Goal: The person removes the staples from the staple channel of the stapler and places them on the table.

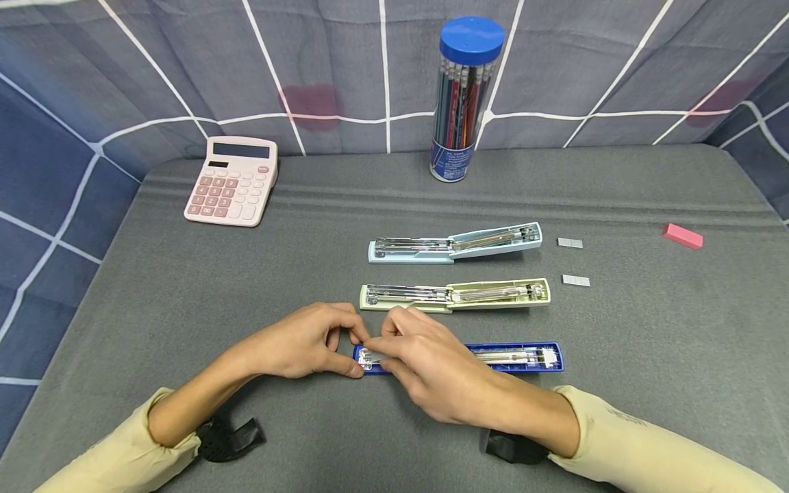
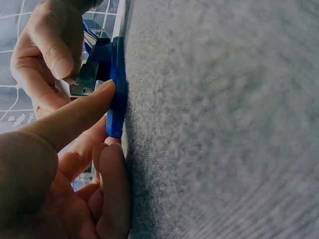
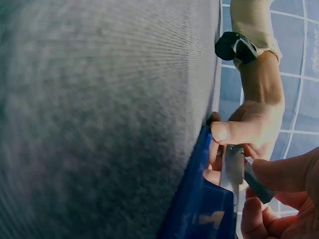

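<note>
A blue stapler (image 1: 524, 357) lies folded open flat on the grey table, its metal channel facing up. My left hand (image 1: 305, 344) pinches its left end between thumb and fingers; the thumb (image 2: 102, 94) presses the blue base edge in the left wrist view. Between thumb and index finger, my right hand (image 1: 440, 373) holds a strip of staples (image 3: 258, 185) at the channel's left end. That hand covers the stapler's middle in the head view. Just behind lie an opened pale green stapler (image 1: 407, 307) and an opened light blue stapler (image 1: 413, 258).
Two short staple strips, one nearer (image 1: 576, 281) and one farther (image 1: 570, 243), lie right of the staplers. A pink eraser-like block (image 1: 683, 236) sits farther right. At the back stand a pink calculator (image 1: 233, 181) and a blue-lidded tube of pencils (image 1: 465, 103), before a checked cloth.
</note>
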`<move>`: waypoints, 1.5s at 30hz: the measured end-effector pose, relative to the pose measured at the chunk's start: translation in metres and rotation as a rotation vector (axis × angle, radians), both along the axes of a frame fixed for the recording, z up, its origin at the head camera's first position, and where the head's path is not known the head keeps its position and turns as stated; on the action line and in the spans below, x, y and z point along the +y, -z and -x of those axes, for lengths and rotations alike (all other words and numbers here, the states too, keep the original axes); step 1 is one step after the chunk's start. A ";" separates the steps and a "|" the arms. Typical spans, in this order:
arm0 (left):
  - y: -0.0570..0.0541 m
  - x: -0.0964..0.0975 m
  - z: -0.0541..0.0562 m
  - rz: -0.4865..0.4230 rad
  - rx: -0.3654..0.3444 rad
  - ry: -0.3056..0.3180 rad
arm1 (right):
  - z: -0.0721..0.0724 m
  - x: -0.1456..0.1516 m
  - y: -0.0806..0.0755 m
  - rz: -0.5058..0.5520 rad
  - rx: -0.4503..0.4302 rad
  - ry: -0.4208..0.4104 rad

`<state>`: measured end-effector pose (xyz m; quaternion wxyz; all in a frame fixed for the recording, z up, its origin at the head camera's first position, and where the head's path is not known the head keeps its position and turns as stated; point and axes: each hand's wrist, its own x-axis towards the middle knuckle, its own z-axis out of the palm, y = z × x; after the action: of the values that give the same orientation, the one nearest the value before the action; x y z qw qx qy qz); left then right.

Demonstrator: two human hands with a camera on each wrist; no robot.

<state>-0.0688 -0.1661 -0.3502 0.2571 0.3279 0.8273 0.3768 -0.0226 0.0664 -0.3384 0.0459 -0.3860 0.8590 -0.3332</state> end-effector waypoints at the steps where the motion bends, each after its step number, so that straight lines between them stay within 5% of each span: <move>1: 0.000 0.000 0.000 0.000 0.000 0.000 | 0.000 0.001 0.000 0.007 0.003 0.006; 25: -0.001 0.000 0.000 0.004 -0.016 0.001 | 0.000 0.021 -0.010 0.088 -0.169 0.064; 45: 0.000 0.000 0.000 -0.002 -0.019 -0.002 | -0.002 0.075 -0.034 0.212 -0.062 0.133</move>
<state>-0.0683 -0.1658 -0.3503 0.2640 0.3236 0.8248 0.3811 -0.0204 0.1418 -0.3047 0.0093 -0.3204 0.8407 -0.4364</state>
